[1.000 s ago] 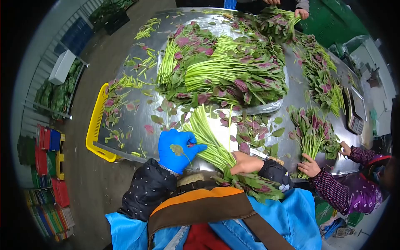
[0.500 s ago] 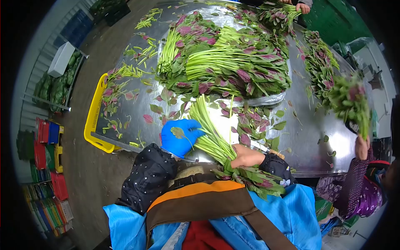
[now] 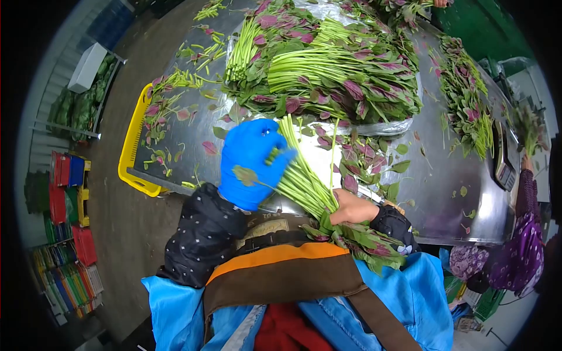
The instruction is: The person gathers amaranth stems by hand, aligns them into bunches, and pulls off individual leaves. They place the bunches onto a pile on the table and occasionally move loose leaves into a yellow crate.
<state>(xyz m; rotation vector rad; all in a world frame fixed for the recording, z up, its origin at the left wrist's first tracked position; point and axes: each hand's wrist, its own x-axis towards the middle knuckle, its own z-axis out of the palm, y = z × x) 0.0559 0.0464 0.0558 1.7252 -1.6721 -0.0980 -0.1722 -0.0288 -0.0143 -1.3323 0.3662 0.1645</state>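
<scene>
Right hand (image 3: 354,209) grips the bunch (image 3: 308,192) over the table's (image 3: 439,199) near edge, long axis diagonal, stems (image 3: 297,153) forward-left, leaves (image 3: 370,244) rearward-right. Left hand (image 3: 250,161), partly curled, is at the stems; grip indeterminable. Pile (image 3: 328,73) obstructs directly ahead

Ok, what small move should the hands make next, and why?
Probably use the left hand to draw the stray stem in against the bunch: it stands apart from the rest, and the right hand grips the bunch near its leaves.
</scene>
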